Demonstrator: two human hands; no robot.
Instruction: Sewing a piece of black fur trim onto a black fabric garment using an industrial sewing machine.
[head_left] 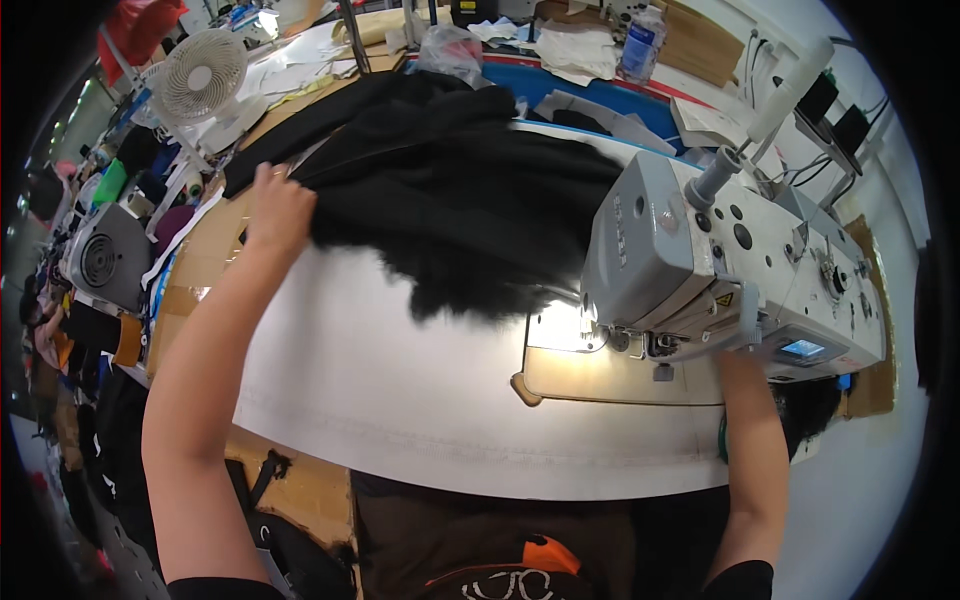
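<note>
A black garment (460,190), fluffy and ragged along its near edge, lies spread over the far left part of the white sewing table (400,390). At its left edge is my left hand (281,208), fingers closed on the cloth. Part of the garment is smeared by motion. To the right stands a grey and white sewing machine (650,240), its lamp lighting the needle plate (565,328). The cloth's near right end reaches close to that plate. My right hand (740,365) is under the machine's arm, beside the small screen (803,348); its fingers are hidden.
A blue tray (560,88) with papers and scraps runs along the back, with a plastic bottle (641,45) behind it. At the far left stand a white fan (203,72) and a grey boxy device (108,255). A dark bundle (812,412) sits right of my right forearm.
</note>
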